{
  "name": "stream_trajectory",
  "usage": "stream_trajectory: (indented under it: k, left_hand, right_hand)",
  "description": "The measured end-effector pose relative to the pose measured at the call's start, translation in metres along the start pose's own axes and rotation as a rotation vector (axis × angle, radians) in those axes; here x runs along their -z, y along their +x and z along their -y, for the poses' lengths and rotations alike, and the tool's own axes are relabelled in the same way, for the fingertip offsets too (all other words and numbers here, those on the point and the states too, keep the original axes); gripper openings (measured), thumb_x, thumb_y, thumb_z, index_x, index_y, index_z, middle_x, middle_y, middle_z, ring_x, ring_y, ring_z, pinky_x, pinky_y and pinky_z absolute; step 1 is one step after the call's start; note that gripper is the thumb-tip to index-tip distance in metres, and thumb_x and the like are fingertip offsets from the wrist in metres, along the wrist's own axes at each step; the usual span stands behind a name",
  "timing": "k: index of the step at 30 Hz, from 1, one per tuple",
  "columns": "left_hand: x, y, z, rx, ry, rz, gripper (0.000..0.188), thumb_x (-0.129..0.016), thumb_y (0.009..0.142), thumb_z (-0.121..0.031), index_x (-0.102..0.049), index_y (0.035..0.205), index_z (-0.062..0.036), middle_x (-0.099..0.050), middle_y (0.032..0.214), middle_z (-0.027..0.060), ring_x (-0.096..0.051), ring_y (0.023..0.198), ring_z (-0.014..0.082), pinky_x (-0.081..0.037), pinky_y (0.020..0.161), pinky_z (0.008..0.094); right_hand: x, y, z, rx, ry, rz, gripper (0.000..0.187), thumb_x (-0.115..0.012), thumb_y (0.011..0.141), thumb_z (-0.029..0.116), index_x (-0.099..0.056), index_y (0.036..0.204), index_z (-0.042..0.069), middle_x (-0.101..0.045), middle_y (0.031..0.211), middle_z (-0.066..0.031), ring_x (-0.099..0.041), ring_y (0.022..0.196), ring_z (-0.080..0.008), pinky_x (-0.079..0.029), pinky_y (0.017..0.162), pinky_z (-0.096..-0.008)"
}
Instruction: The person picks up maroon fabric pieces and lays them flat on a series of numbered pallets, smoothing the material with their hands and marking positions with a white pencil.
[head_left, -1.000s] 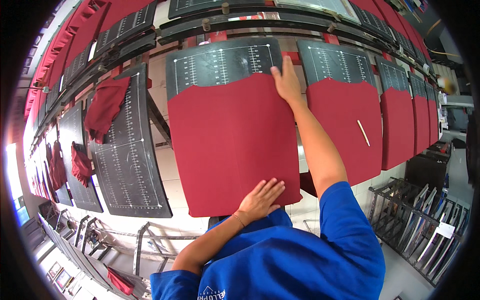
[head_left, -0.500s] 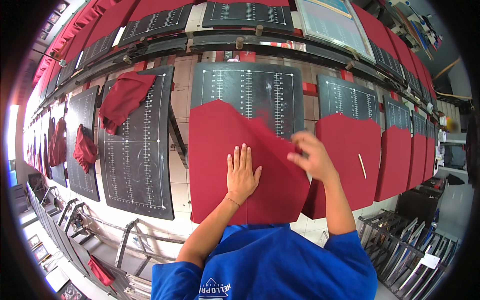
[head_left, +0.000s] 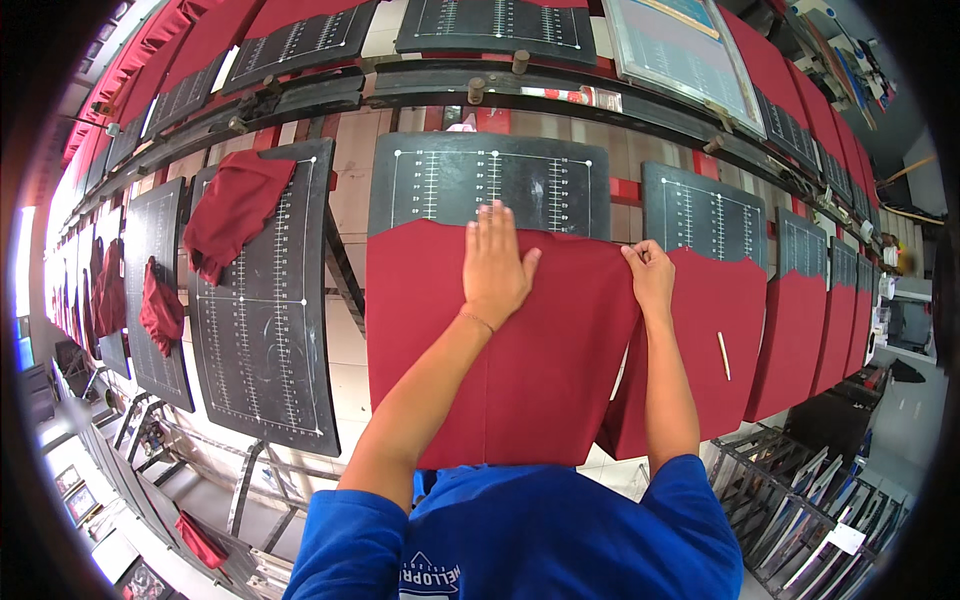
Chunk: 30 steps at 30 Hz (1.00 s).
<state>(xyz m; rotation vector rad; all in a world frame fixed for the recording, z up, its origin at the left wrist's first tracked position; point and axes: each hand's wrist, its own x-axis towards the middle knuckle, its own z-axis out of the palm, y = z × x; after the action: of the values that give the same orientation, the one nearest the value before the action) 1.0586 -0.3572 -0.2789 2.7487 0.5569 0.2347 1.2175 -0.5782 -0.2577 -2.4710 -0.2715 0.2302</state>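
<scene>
While soft and light, red cloth [head_left: 520, 370] under flat left hand [head_left: 495, 265]; right hand [head_left: 650, 280] fingers pinching its top-right edge, best grip.

A crumpled red cloth [head_left: 232, 212] drapes the neighbouring black board [head_left: 265, 330] (ruled white) — left side.

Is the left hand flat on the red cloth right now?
Touching. The head view shows the left hand lying palm down on the red cloth, fingers spread, no gap visible.
</scene>
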Motion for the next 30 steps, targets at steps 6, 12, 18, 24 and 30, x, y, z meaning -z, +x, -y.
stream_trajectory:
  k: [6, 12, 18, 24, 30]
  left_hand:
    - [-0.022, -0.119, -0.085, -0.542, -0.099, 0.283, 0.071, -0.052, 0.097, -0.048, -0.045, 0.149, 0.0006, -0.047, 0.151, 0.0227, -0.037, 0.146, 0.0359, -0.026, 0.122, 0.0504]
    - [-0.014, -0.206, -0.09, -0.792, -0.152, 0.522, 0.074, -0.048, 0.098, -0.053, -0.041, 0.152, -0.0039, -0.038, 0.16, 0.0154, -0.034, 0.149, 0.0319, -0.025, 0.123, 0.0509]
    - [0.046, -0.054, 0.036, -0.088, 0.062, -0.001, 0.073, -0.063, 0.092, -0.034, -0.038, 0.151, 0.0029, -0.036, 0.157, 0.026, -0.032, 0.146, 0.047, -0.024, 0.121, 0.0593]
    - [0.009, 0.005, 0.085, 0.145, 0.247, -0.182, 0.074, -0.045, 0.104, -0.044, -0.031, 0.153, 0.0089, -0.031, 0.16, 0.0282, -0.03, 0.149, 0.0442, -0.022, 0.123, 0.0527]
    - [0.021, -0.112, -0.044, -0.138, 0.134, 0.054, 0.074, -0.055, 0.097, -0.038, -0.037, 0.147, 0.0131, -0.038, 0.153, 0.0314, -0.038, 0.144, 0.0427, -0.028, 0.12, 0.0522]
  right_hand:
    - [-0.047, -0.054, 0.085, 0.451, -0.261, -0.001, 0.047, -0.076, 0.083, 0.026, -0.061, 0.121, 0.004, -0.061, 0.124, -0.0183, -0.056, 0.115, -0.0411, -0.044, 0.098, -0.0531]
    - [-0.085, -0.103, 0.105, 1.007, -0.394, 0.525, 0.071, -0.051, 0.098, 0.055, -0.04, 0.155, 0.013, -0.035, 0.162, -0.0156, -0.03, 0.151, -0.0366, -0.02, 0.124, -0.0526]
    - [-0.051, -0.059, 0.032, 0.469, -0.35, -0.02, 0.073, -0.053, 0.101, 0.042, -0.036, 0.15, -0.009, -0.034, 0.16, -0.025, -0.029, 0.149, -0.043, -0.023, 0.121, -0.0555]
    - [-0.014, -0.322, -0.039, 0.588, -0.395, 0.391, 0.075, -0.056, 0.097, 0.049, -0.042, 0.148, -0.005, -0.039, 0.157, -0.0244, -0.036, 0.146, -0.0426, -0.026, 0.119, -0.0582]
    - [-0.009, -0.225, -0.033, 0.501, -0.234, 0.336, 0.072, -0.054, 0.101, 0.033, -0.029, 0.154, -0.008, -0.027, 0.162, -0.0279, -0.023, 0.151, -0.0464, -0.021, 0.122, -0.0564]
